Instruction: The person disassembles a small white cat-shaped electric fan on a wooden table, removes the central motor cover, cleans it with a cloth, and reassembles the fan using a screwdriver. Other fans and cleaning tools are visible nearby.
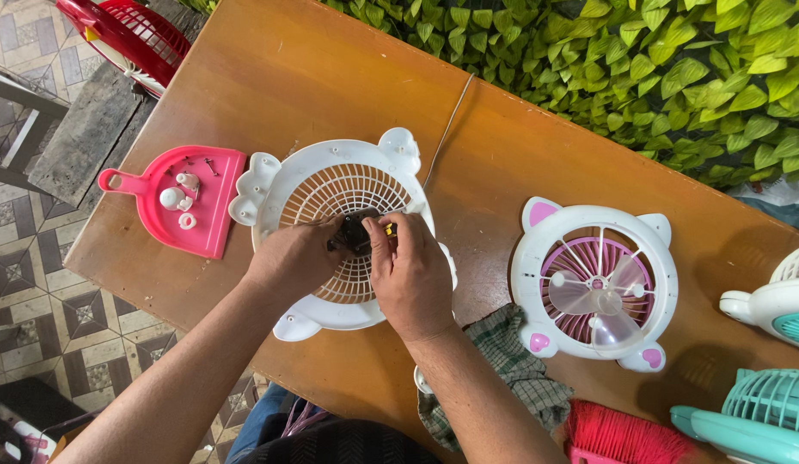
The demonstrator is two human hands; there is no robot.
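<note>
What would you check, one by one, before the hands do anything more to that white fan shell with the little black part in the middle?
1. Both hands on the work: ok. The left hand and right hand meet at the small black part.
2. White fan shell flat on the wooden table: ok.
3. Loose small parts gathered: ok, they lie in the pink dustpan.
4. Thin wire free of the fingers: cannot tell, its end is hidden.
5. Pink-and-white fan apart from the work: ok.
6. Grip on the yellow-tipped piece: cannot tell.
</note>
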